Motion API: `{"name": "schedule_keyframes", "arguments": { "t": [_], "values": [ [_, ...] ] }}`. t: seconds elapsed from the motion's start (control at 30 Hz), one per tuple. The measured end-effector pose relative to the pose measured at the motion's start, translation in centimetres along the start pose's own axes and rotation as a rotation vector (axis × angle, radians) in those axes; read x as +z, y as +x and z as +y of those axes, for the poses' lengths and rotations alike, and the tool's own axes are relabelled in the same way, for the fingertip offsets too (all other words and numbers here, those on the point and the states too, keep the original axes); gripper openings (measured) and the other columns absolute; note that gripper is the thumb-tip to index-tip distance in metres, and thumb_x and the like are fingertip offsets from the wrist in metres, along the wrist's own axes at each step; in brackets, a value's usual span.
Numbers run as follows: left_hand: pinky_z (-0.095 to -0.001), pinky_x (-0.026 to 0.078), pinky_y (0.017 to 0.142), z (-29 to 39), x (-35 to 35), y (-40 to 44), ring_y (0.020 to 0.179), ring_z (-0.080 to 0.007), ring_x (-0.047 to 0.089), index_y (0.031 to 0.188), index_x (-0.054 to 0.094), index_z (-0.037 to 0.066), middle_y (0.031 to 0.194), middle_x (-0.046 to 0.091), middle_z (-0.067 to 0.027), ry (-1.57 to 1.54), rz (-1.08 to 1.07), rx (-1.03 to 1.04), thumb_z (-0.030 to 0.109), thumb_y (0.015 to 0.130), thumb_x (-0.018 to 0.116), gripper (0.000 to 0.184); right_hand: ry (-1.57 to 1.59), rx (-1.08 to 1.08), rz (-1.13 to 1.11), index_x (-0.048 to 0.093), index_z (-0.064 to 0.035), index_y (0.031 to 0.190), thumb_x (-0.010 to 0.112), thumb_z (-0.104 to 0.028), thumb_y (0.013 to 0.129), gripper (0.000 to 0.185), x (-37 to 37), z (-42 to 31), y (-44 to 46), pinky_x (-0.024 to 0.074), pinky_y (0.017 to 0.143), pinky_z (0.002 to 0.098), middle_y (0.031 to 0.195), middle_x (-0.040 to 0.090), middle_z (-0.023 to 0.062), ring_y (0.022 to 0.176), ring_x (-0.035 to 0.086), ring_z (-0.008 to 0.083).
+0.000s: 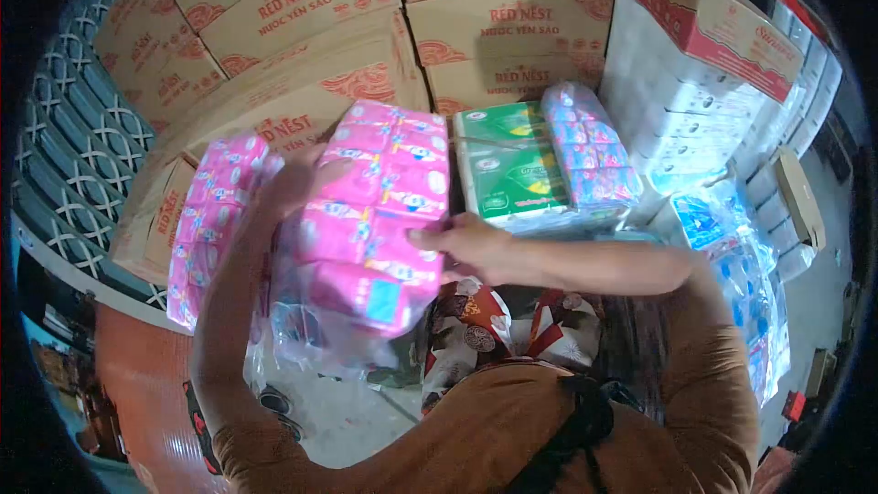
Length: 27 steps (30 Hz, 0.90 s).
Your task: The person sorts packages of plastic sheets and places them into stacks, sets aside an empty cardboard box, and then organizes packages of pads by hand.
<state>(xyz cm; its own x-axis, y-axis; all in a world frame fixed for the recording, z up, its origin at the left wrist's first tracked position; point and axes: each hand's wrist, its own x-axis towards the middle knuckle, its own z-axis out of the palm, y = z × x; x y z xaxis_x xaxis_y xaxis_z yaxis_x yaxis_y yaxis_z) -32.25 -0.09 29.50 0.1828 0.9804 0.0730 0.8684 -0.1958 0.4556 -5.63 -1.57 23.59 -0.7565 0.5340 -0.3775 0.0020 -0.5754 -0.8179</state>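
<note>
A large clear-wrapped bundle of pink tissue packs [380, 197] is between my two hands, tilted in front of me. My left hand [306, 181] presses on its upper left side, slightly smeared by motion. At the lower right edge my right hand [476, 249] grips it, thumb on top and the other fingers hidden beneath. Loose clear plastic hangs from the bundle's lower end. Beside my left forearm stands another bundle of pink tissue packs [206, 229]. Just past my right hand lie green tissue packs [512, 169] and a pink-and-blue wrapped bundle [593, 151].
Brown cartons [293, 9] with red print are stacked behind. White packs [690, 110] under an open carton [745, 27] rise at the right, with blue plastic-wrapped packs [732, 247] nearer me. A metal lattice gate [73, 155] runs along the left.
</note>
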Motion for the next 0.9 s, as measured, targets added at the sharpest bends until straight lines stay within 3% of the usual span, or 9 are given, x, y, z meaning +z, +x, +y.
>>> {"name": "schedule_keyframes", "arguments": {
  "t": [0.07,0.13,0.2,0.4,0.6,0.73,0.8,0.83,0.9],
  "values": [
    [-0.0261,0.043,0.076,2.3,1.5,1.1,0.089,-0.0146,0.051,0.116,0.042,0.001,0.1,0.054,-0.0101,0.024,-0.033,0.091,0.026,0.08,0.055,0.045,-0.042,-0.02,0.078,0.051,-0.003,0.101,0.062,-0.025,0.075,0.036,-2.7,-0.8,-1.0,0.0473,0.07,0.0336,0.09,0.058,0.0067,0.079,0.055,0.0156],
    [-0.0255,0.046,0.071,4.8,3.5,2.7,0.085,-0.0147,0.054,0.118,0.04,0.004,0.101,0.054,-0.0086,-0.873,-0.202,-0.146,0.024,0.078,0.059,0.049,-0.138,-0.005,0.138,0.051,-0.0029,0.101,0.063,-0.025,0.074,0.037,-5.3,-2.0,-2.1,0.0462,0.069,0.0329,0.087,0.057,0.0052,0.08,0.054,0.0158],
    [-0.0284,0.048,0.066,4.4,5.4,5.6,0.083,-0.0152,0.056,0.119,0.039,0.006,0.102,0.054,-0.0067,-0.589,-0.309,-0.326,0.023,0.076,0.061,0.051,-0.225,0.024,0.192,0.053,-0.0023,0.099,0.065,-0.024,0.073,0.036,-9.0,-2.4,-2.0,0.0453,0.064,0.0306,0.084,0.056,0.0034,0.076,0.053,0.0136],
    [-0.0322,0.048,0.068,5.0,13.7,10.9,0.09,-0.0132,0.053,0.118,0.038,0.016,0.104,0.052,-0.0028,-0.89,-0.168,-0.372,0.016,0.076,0.061,0.049,-0.296,0.052,0.327,0.055,-0.0009,0.097,0.065,-0.024,0.073,0.035,-17.1,-1.9,-1.2,0.0422,0.054,0.0264,0.071,0.051,-0.0006,0.062,0.044,0.0097],
    [-0.0329,0.048,0.068,3.1,17.9,17.4,0.087,-0.0132,0.054,0.116,0.039,0.015,0.099,0.054,-0.0015,-1.013,-0.226,-0.457,0.012,0.074,0.061,0.047,-0.306,0.055,0.36,0.057,-0.0069,0.067,0.068,-0.028,0.068,0.024,-22.4,-4.1,1.1,0.0385,0.05,0.0318,0.066,0.049,0.0024,0.057,0.045,0.0129],
    [-0.0322,0.047,0.069,3.5,18.9,20.3,0.087,-0.0158,0.054,0.118,0.038,0.013,0.098,0.054,-0.0047,-1.004,-0.117,-0.401,0.008,0.073,0.061,0.05,-0.196,-0.09,0.516,0.057,-0.0044,0.072,0.064,-0.013,0.07,0.012,-24.4,-5.0,3.4,0.0279,0.035,0.024,0.056,0.051,0.0005,0.042,0.04,0.0078],
    [-0.0332,0.046,0.074,2.4,21.6,21.5,0.093,-0.0198,0.051,0.126,0.025,0.009,0.104,0.052,-0.0098,-0.936,-0.02,-0.196,0.008,0.071,0.063,0.067,-0.3,-0.235,0.546,0.048,-0.0019,0.1,0.064,-0.011,0.07,0.035,-26.9,-4.0,5.0,0.0358,0.04,0.0255,0.07,0.056,0.0048,0.051,0.049,0.0104],
    [-0.0355,0.044,0.079,-0.2,24.7,23.0,0.098,-0.0216,0.048,0.129,0.019,0.007,0.108,0.049,-0.012,-0.904,0.018,-0.04,0.009,0.069,0.065,0.075,-0.101,-0.585,0.146,0.024,-0.0022,0.121,0.067,-0.015,0.069,0.068,-31.6,-0.7,7.7,0.0449,0.053,0.0292,0.091,0.056,0.0119,0.07,0.057,0.0159],
    [-0.038,0.026,0.097,0.7,27.2,23.4,0.121,-0.0301,0.023,0.132,0.002,0.009,0.128,0.023,-0.023,-0.4,-0.104,-0.182,0.016,0.061,0.069,0.098,-0.619,-0.656,0.217,0.034,-0.0049,0.118,0.06,-0.024,0.073,0.055,-31.3,0.0,9.3,0.0429,0.068,0.033,0.101,0.052,0.0133,0.087,0.051,0.0218]
  ]
}}
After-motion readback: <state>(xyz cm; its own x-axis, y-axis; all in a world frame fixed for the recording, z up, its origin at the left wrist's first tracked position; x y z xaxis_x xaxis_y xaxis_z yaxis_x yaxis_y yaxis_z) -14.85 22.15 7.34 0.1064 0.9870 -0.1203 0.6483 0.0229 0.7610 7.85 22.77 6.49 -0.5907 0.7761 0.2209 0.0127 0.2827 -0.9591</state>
